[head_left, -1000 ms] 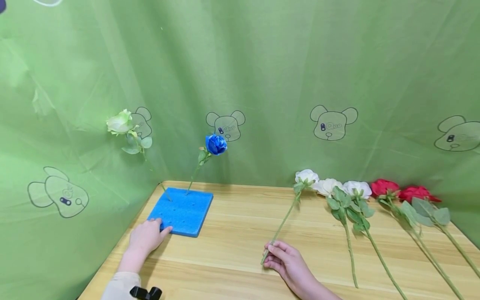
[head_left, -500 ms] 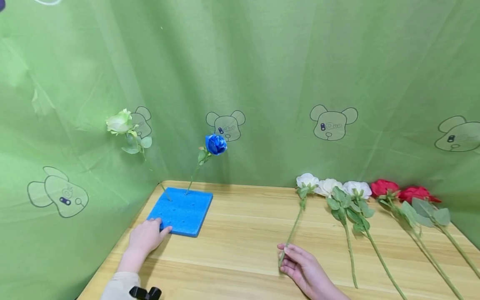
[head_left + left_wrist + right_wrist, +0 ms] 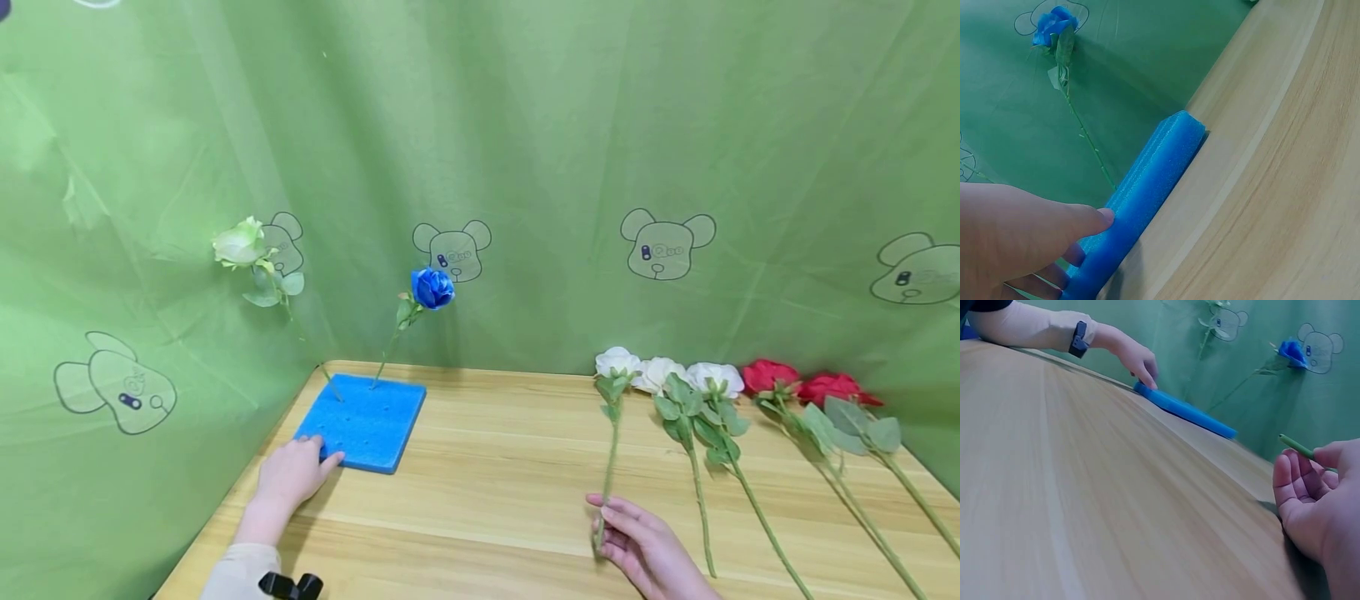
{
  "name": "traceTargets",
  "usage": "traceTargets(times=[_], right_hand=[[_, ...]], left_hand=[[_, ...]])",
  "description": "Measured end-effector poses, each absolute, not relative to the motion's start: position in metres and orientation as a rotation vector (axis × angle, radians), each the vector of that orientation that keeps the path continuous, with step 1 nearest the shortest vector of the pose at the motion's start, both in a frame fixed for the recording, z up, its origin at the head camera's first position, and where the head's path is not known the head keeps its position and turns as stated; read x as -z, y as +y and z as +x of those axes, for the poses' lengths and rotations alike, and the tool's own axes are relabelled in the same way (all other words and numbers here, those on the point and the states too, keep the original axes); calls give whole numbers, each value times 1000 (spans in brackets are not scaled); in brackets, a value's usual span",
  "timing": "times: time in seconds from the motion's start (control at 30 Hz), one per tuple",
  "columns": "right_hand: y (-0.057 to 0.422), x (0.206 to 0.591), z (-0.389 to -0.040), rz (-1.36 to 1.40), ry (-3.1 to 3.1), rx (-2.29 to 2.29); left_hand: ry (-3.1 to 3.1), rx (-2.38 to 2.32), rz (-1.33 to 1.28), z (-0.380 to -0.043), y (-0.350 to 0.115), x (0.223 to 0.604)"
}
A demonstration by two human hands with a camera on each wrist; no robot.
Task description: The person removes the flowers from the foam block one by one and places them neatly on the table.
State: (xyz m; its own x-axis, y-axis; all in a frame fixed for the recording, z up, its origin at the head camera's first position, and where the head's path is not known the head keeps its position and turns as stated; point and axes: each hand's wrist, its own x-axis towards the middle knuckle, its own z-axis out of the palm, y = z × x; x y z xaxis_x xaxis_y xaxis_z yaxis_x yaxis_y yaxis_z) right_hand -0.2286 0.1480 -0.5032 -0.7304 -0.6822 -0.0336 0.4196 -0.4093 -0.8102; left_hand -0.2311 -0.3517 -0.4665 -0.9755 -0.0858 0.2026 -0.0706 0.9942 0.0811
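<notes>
In the head view my left hand (image 3: pixel 294 473) holds the near left corner of a blue foam board (image 3: pixel 369 429), thumb against its near edge. A pale green rose (image 3: pixel 240 243) and a blue rose (image 3: pixel 432 288) stand tilted with their stems in the board. My right hand (image 3: pixel 648 542) pinches the lower stem of a white artificial rose (image 3: pixel 618 363) between thumb and fingers. The cut stem end (image 3: pixel 1294 445) pokes out past the fingers in the right wrist view. That rose's bloom is beside the other white ones at the table's back.
Two white roses (image 3: pixel 658 375) and two red roses (image 3: pixel 834 387) lie on the wooden table (image 3: pixel 480 492) at right, stems toward the front. A green curtain (image 3: pixel 525 150) with bear-head prints encloses the back and sides. Small holes dot the foam board.
My right hand has moved right and slightly nearer, swinging the white rose's stem end with it, so the stem stands more upright in view. My left hand has stayed in place.
</notes>
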Motion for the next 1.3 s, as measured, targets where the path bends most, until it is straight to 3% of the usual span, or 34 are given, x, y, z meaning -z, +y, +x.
traceTargets(times=[1.3], right_hand=[[221, 486, -252, -297, 2206, 1568]], left_hand=[[-2947, 103, 117, -231, -351, 465]])
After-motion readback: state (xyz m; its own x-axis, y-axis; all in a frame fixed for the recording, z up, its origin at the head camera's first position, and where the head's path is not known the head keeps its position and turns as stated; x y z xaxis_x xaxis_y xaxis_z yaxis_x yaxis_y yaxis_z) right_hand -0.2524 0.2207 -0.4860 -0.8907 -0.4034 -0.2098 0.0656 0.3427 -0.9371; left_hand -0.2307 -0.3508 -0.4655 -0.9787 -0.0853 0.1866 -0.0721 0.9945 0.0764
